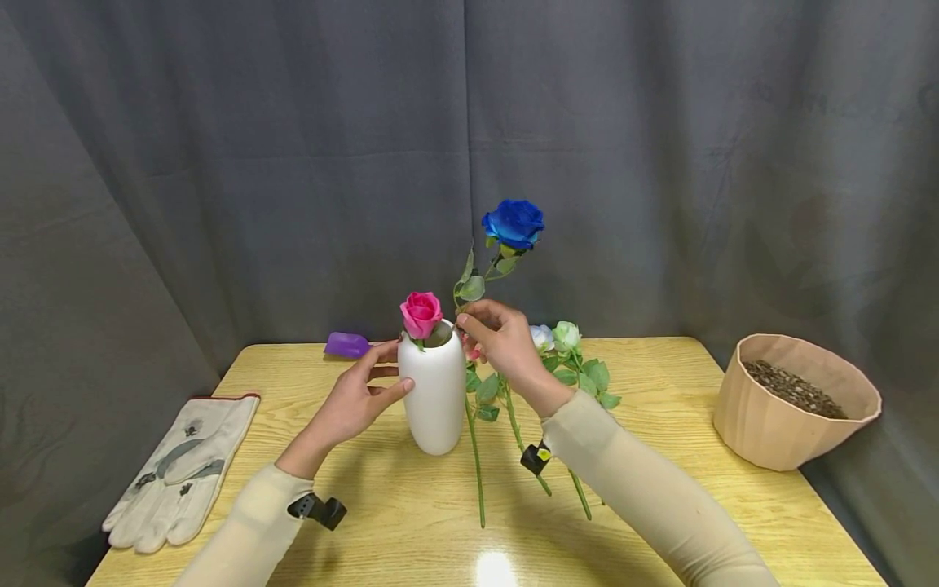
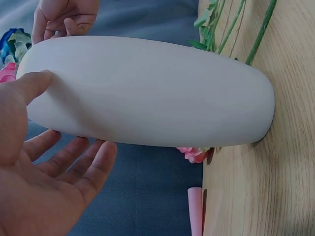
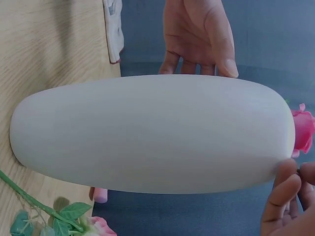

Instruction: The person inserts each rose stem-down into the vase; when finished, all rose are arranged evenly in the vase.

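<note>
A tall white vase [image 1: 434,403] stands upright on the table, with a pink rose [image 1: 421,315] showing above its rim. My left hand [image 1: 357,399] holds the vase's upper part from the left, thumb on the near side and fingers around the far side. At the vase mouth's right edge, my right hand [image 1: 508,346] pinches the stem of a blue rose [image 1: 513,224] between thumb and fingers. The blue bloom leans up and to the right; the stem's lower end is hidden. In the right wrist view, the right fingertips [image 3: 288,169] are close against the vase's rim.
Right of the vase lie several more stemmed flowers, among them a pale green-white rose [image 1: 566,336] and a whitish one [image 1: 541,337]. A purple scoop [image 1: 346,345] lies behind the left hand. Work gloves [image 1: 183,473] rest at the left edge; a peach pot [image 1: 756,424] of soil stands right.
</note>
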`<state>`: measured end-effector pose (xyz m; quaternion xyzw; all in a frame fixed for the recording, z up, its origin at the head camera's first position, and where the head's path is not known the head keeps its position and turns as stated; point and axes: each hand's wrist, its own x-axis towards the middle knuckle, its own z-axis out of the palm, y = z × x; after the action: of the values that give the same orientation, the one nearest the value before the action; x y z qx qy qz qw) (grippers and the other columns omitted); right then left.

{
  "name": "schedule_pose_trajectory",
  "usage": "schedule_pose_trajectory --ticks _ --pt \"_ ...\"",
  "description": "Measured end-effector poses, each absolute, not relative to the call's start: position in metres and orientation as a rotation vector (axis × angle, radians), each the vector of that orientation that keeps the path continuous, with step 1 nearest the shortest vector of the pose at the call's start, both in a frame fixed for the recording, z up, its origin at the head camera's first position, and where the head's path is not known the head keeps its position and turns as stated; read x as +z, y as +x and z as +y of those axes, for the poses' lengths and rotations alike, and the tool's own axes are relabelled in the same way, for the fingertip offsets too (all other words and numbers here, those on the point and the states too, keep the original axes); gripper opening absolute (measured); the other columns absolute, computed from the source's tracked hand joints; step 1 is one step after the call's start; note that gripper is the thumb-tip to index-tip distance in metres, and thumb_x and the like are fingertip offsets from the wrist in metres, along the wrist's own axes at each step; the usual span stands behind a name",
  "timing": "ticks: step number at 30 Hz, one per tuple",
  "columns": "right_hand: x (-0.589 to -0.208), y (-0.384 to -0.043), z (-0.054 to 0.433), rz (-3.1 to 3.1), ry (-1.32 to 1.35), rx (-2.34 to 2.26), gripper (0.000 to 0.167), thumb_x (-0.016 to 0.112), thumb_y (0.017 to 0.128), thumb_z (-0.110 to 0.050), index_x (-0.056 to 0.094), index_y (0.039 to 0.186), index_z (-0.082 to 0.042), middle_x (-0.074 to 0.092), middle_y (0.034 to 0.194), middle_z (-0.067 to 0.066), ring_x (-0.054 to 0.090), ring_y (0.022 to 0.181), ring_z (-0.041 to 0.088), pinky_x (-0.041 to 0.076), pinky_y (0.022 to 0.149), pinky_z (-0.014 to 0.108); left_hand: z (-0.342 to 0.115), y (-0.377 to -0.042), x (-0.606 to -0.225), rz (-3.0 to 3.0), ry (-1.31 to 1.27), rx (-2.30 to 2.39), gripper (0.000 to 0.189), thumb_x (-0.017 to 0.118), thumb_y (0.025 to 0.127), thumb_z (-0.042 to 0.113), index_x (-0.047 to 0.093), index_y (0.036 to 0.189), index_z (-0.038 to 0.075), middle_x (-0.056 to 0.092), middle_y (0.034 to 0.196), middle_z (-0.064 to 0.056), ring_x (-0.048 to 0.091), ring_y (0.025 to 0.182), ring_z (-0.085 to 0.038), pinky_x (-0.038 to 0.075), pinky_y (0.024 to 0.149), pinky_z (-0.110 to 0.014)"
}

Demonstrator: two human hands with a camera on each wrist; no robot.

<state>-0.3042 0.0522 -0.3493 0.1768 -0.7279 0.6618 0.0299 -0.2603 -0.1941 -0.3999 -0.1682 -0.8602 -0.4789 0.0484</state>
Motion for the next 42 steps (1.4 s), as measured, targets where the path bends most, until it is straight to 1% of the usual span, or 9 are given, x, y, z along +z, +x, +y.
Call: schedule_pose_trajectory --ticks 5,10,14,17,24,29,33,37,42 --pt "-0.353 -0.304 0.049 -2.273 0.556 2.018 0.019 0.066 0.097 -0.029 0.07 0.101 -0.011 0.062 0.079 0.007 0.058 0.063 0.017 0.046 0.052 0.026 -0.194 -0.26 -0.4 -2.622 -0.512 -1.464 0.067 0.069 0.094 0.038 0.038 0.151 0.019 0.053 0.143 -0.015 0.057 0.128 -0.039 0.053 0.1 -0.053" --pt "-0.353 -0.305 0.048 -2.286 0.508 2.017 0.027 0.065 0.097 -0.034 0.069 0.106 -0.009 0.063 0.082 0.007 0.06 0.063 0.016 0.048 0.052 0.024 -0.194 -0.261 -0.4 -2.625 -0.507 -1.47 0.067 0.069 0.094 0.039 0.038 0.15 0.019 0.053 0.143 -0.014 0.056 0.129 -0.039 0.053 0.1 -0.053" --pt "-0.352 -0.306 0.045 -2.262 0.446 2.063 0.029 0.066 0.097 -0.034 0.066 0.109 -0.008 0.064 0.091 0.017 0.061 0.064 0.018 0.049 0.054 0.024 -0.194 -0.261 -0.4 -2.622 -0.511 -1.471 0.066 0.068 0.095 0.038 0.038 0.151 0.019 0.053 0.143 -0.014 0.057 0.129 -0.038 0.053 0.099 -0.053" --pt "-0.352 -0.307 0.043 -2.226 0.425 2.095 0.024 0.066 0.097 -0.03 0.066 0.107 -0.008 0.064 0.091 0.02 0.06 0.064 0.02 0.049 0.053 0.024 -0.194 -0.261 -0.4 -2.623 -0.512 -1.471 0.067 0.068 0.095 0.038 0.038 0.151 0.02 0.052 0.144 -0.014 0.057 0.129 -0.038 0.053 0.099 -0.054" --pt "-0.352 -0.307 0.041 -2.268 0.481 2.028 0.021 0.066 0.097 -0.025 0.071 0.107 -0.007 0.058 0.071 0.002 0.053 0.057 0.017 0.044 0.05 0.025 -0.194 -0.261 -0.4 -2.631 -0.506 -1.474 0.067 0.068 0.095 0.04 0.037 0.151 0.02 0.052 0.145 -0.014 0.056 0.13 -0.039 0.052 0.101 -0.055" --pt "-0.353 -0.307 0.042 -2.315 0.532 1.985 0.023 0.067 0.097 -0.025 0.072 0.107 -0.006 0.055 0.067 0.003 0.049 0.056 0.018 0.041 0.049 0.025 -0.194 -0.26 -0.4 -2.633 -0.506 -1.466 0.067 0.067 0.095 0.04 0.037 0.151 0.02 0.052 0.144 -0.014 0.057 0.129 -0.038 0.052 0.1 -0.054" --pt "-0.353 -0.307 0.042 -2.294 0.54 2.0 0.022 0.068 0.096 -0.025 0.07 0.107 -0.006 0.056 0.068 0.004 0.049 0.056 0.02 0.041 0.049 0.026 -0.195 -0.259 -0.4 -2.63 -0.509 -1.464 0.067 0.067 0.095 0.04 0.038 0.151 0.02 0.052 0.144 -0.014 0.057 0.129 -0.037 0.052 0.1 -0.054" --pt "-0.353 -0.308 0.04 -2.275 0.489 2.035 0.021 0.067 0.097 -0.026 0.068 0.106 -0.008 0.058 0.07 0.002 0.05 0.056 0.017 0.043 0.05 0.027 -0.195 -0.26 -0.4 -2.63 -0.506 -1.463 0.067 0.068 0.095 0.041 0.038 0.151 0.02 0.053 0.144 -0.014 0.057 0.129 -0.037 0.052 0.1 -0.054" --pt "-0.353 -0.309 0.038 -2.223 0.473 2.083 0.019 0.066 0.097 -0.021 0.068 0.104 -0.004 0.058 0.069 0.001 0.051 0.056 0.014 0.042 0.05 0.026 -0.194 -0.26 -0.399 -2.629 -0.504 -1.453 0.068 0.069 0.094 0.04 0.038 0.151 0.019 0.053 0.143 -0.015 0.058 0.128 -0.038 0.052 0.1 -0.054"
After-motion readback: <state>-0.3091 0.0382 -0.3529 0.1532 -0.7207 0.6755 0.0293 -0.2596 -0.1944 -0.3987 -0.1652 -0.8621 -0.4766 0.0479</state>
